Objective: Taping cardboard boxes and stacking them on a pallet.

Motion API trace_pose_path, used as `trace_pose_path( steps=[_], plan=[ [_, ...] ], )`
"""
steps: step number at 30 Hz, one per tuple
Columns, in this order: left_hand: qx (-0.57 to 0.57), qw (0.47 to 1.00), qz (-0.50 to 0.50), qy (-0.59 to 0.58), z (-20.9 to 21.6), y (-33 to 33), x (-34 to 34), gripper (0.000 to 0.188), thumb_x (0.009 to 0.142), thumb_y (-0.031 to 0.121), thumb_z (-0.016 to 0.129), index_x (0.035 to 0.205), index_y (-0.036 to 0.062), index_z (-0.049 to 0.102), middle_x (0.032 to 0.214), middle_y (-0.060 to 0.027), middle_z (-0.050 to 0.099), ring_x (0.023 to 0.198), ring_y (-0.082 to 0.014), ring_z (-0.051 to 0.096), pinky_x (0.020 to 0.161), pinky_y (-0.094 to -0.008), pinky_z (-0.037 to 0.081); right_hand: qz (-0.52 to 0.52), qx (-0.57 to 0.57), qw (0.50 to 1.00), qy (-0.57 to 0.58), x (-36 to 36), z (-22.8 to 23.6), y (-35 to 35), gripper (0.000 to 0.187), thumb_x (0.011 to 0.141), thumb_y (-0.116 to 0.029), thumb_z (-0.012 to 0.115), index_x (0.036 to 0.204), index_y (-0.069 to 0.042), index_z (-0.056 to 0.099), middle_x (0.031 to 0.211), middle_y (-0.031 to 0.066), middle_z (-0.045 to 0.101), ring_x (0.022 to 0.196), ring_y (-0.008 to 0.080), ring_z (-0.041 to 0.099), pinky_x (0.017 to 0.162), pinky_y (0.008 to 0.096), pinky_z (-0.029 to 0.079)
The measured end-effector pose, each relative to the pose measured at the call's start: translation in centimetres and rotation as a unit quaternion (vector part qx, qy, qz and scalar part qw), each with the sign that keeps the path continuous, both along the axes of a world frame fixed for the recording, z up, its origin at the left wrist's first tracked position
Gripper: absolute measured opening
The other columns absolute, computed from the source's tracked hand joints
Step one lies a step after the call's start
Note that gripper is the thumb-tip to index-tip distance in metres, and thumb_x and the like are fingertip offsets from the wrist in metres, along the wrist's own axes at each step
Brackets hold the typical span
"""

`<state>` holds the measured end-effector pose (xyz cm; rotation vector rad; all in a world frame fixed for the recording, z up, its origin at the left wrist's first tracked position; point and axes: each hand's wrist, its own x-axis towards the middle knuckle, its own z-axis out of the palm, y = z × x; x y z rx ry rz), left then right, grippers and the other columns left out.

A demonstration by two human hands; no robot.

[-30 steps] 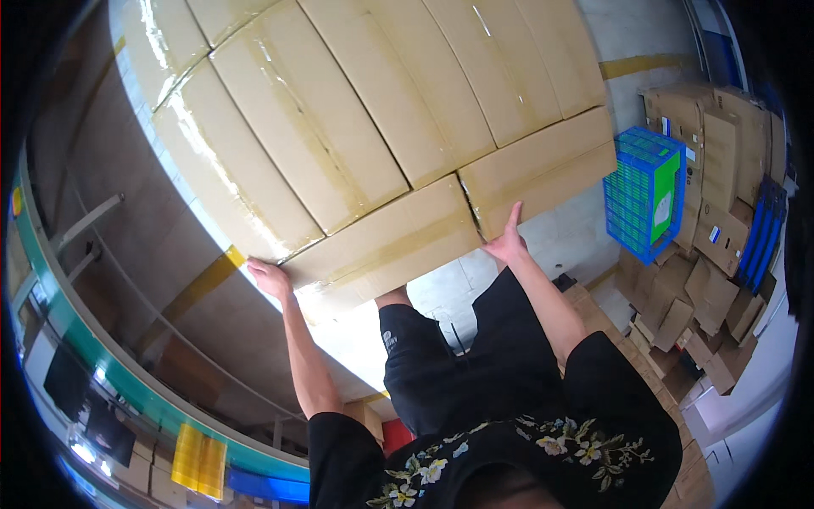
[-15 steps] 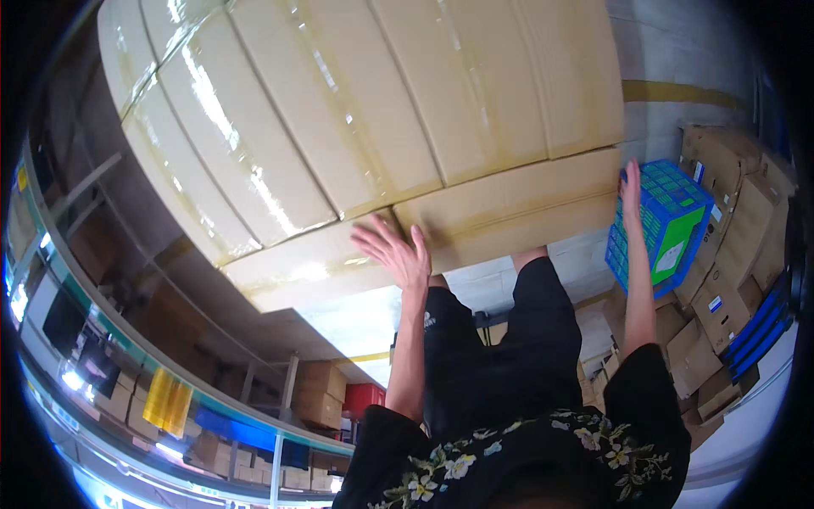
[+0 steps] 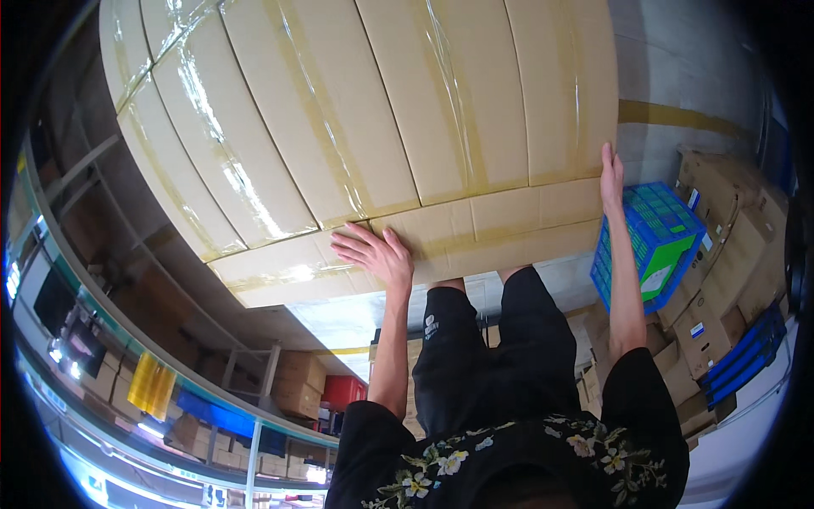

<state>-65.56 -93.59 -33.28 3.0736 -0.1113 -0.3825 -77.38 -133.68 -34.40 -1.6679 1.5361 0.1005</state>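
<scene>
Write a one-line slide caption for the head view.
Left hand flat on a taped cardboard box, right hand at its far edge, beside a blue crate.

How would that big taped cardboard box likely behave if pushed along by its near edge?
The cardboard box looks stiff: its panels stay flat under the left hand. It is probably bulky and awkward, since the right hand sits far off at its other corner. The glossy tape strips may be slippery under a palm. Its weight cannot be told.

We're in a warehouse: taped cardboard boxes (image 3: 356, 127) fill our view, stacked cartons (image 3: 721, 280), metal shelving (image 3: 254, 390), a blue crate (image 3: 649, 246).
</scene>
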Motion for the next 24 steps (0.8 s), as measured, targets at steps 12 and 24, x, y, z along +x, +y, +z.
trace_pose_path(
  steps=[12, 24],
  plan=[
    [-0.023, 0.999, -0.026, -0.022, -0.5, -0.4, 0.3, 0.063, 0.094, 0.037, 0.023, 0.140, -0.0031, 0.008, 0.143, -0.0304, -0.001, 0.131, -0.0506, 0.000, 0.106, -0.0544, 0.004, 0.017, -0.064, 0.996, -0.058, -1.5, -1.2, 0.5, 0.053, 0.090, -0.046, 0.044, 0.110, 0.003, 0.053, 0.104, 0.0219, 0.060, 0.099, 0.0312, 0.057, 0.084, 0.0364, 0.042],
    [-0.053, 0.998, -0.019, 0.024, -1.0, 1.6, 1.4, 0.069, 0.094, 0.041, 0.029, 0.139, -0.0036, 0.003, 0.143, -0.0310, -0.005, 0.130, -0.0507, -0.004, 0.105, -0.0561, 0.004, 0.009, -0.086, 0.995, -0.051, 0.1, -2.1, 1.3, 0.071, 0.083, -0.061, 0.041, 0.118, 0.001, 0.044, 0.102, 0.0265, 0.059, 0.099, 0.0425, 0.054, 0.083, 0.0452, 0.042]
  ],
)
